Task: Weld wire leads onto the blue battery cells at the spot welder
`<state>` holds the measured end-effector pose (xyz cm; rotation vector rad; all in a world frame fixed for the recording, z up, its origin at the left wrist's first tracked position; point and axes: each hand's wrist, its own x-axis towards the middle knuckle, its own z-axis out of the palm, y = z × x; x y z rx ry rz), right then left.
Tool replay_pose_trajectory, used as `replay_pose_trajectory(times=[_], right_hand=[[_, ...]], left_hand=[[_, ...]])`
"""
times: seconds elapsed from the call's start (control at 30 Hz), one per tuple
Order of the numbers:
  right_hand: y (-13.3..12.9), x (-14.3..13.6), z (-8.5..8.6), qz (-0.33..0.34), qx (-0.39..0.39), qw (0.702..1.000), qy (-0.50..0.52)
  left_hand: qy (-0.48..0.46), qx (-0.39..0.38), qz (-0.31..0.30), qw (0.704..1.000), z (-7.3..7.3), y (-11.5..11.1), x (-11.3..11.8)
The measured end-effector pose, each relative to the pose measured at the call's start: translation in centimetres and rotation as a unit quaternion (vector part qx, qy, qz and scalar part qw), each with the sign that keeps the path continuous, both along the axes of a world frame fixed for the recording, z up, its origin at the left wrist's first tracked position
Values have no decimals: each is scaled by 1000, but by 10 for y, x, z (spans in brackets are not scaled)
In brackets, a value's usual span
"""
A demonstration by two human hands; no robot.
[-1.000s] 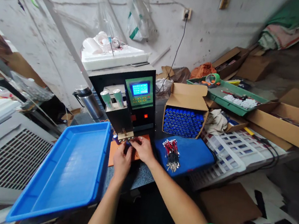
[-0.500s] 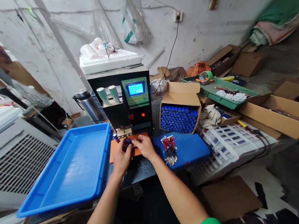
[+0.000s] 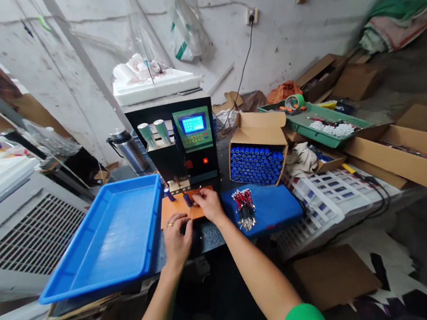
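A blue cylindrical cell (image 3: 187, 199) leans on the orange board (image 3: 172, 210), in front of the welding machine (image 3: 195, 149). My right hand (image 3: 207, 203) pinches at that cell's right side. Nearer to me, over the board's front edge, is my left hand (image 3: 178, 237), its fingers loosely bent and the thumb apart, with nothing visible held. A thin dark line, perhaps a wire, runs down near the left thumb. Another blue cell (image 3: 169, 194) lies on the board's left part. A bundle of red and black wires (image 3: 244, 208) rests on the blue pad (image 3: 280, 208) at the right.
A blue tray (image 3: 113, 241) stands to the left of the board. Behind the wires is a cardboard box (image 3: 259, 136) packed with blue cells. Farther right are a green tray (image 3: 310, 126) and a white basket (image 3: 316, 210). A steel flask (image 3: 129, 148) stands beside the machine.
My left hand has come away from the cell, back toward me, and its fingers have loosened. My right hand remains by the cell. The view has shifted slightly.
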<state>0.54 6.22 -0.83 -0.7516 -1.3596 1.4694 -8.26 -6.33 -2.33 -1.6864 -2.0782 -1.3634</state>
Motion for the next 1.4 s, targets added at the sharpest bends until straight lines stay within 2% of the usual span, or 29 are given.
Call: replay_pose_trajectory(times=[0.27, 0.5, 0.67, 0.8, 0.93, 1.07, 1.23, 1.4], right_hand=[[-4, 8, 5, 39, -61, 997, 23], [-14, 19, 2, 148, 65, 985, -57], [-12, 20, 3, 146, 81, 985, -48], [-11, 22, 7, 121, 21, 992, -13], [-10, 26, 12, 130, -70, 988, 39], [-8, 27, 16, 119, -132, 980, 91], [-4, 26, 15, 109, -169, 973, 113], [-2, 26, 16, 101, -171, 974, 110]], left_hand=[[-37, -57, -13, 998, 14, 2, -7], [-45, -106, -45, 992, 22, 13, -16], [-46, -86, -80, 992, 27, 11, -14], [-42, -45, -81, 995, 25, 9, -18], [-5, -79, -112, 991, 19, 21, -26], [-9, -91, -127, 988, 14, 33, -27], [-85, -88, -108, 987, 14, 28, -20], [-186, -76, -66, 977, 27, 24, -16]])
